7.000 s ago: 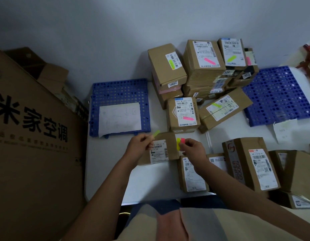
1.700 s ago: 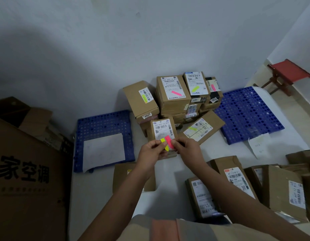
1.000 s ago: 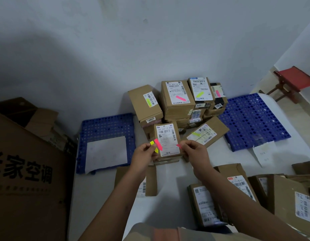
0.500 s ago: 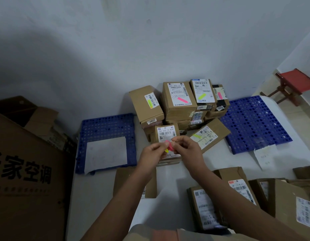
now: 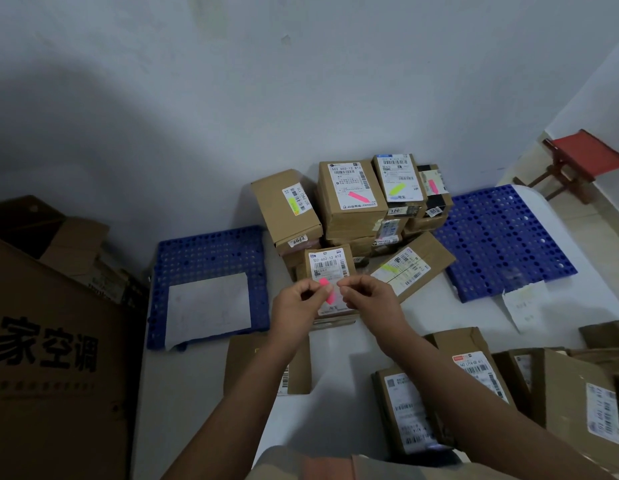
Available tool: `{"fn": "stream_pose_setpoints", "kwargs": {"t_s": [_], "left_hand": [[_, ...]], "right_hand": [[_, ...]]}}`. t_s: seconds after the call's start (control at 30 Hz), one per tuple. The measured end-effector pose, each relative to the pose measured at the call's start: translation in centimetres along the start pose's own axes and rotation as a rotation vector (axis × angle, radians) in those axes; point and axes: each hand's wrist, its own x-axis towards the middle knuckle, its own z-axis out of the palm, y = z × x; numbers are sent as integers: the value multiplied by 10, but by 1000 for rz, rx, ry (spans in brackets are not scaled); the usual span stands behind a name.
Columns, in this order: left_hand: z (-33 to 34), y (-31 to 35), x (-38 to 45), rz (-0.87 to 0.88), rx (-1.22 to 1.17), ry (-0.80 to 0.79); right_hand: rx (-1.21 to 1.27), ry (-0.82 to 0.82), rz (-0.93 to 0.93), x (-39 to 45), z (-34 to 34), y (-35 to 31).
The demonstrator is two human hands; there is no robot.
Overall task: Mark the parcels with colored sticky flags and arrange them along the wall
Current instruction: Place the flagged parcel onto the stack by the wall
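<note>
Nearest the camera, unflagged parcels [image 5: 412, 407] lie on the white surface [image 5: 197, 393], below and to the right of the small upright parcel [image 5: 330, 268] that serves as the centre of the scene. Another brown parcel [image 5: 247, 362] lies flat just below and left of it, partly under the left forearm.

Both hands meet right in front of that small upright parcel. The left hand [image 5: 294, 313] has thumb and forefinger pinched on a pink sticky flag [image 5: 326, 291], its other fingers curled in. The right hand [image 5: 368, 297] has its fingertips drawn together at the flag's right edge; whether they actually hold the flag cannot be told.

Left of the small parcel a blue perforated mat [image 5: 211, 251] carries a white paper sheet [image 5: 209, 306], and a large printed carton [image 5: 51, 358] stands further left. A long parcel [image 5: 410, 268] with a yellow flag lies just right. Behind it, flagged parcels [image 5: 349, 195] are stacked against the wall [image 5: 301, 81]. A second blue mat [image 5: 502, 240] lies to the right, a red stool [image 5: 585, 157] beyond.
</note>
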Motion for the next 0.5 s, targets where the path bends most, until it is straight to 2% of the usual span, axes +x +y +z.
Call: {"fn": "stream_pose_setpoints", "kwargs": {"t_s": [0.17,0.3,0.5], "left_hand": [[-1,0,3,-3,-15,19],[-3,1,3,2,-20,13],[-8,2,6,82,79,-45]], "right_hand": [[27,-102,28,-2,5,-1],[85,-96,48,-1,6,-2],[7,-125,59,3,3,-2]]}}
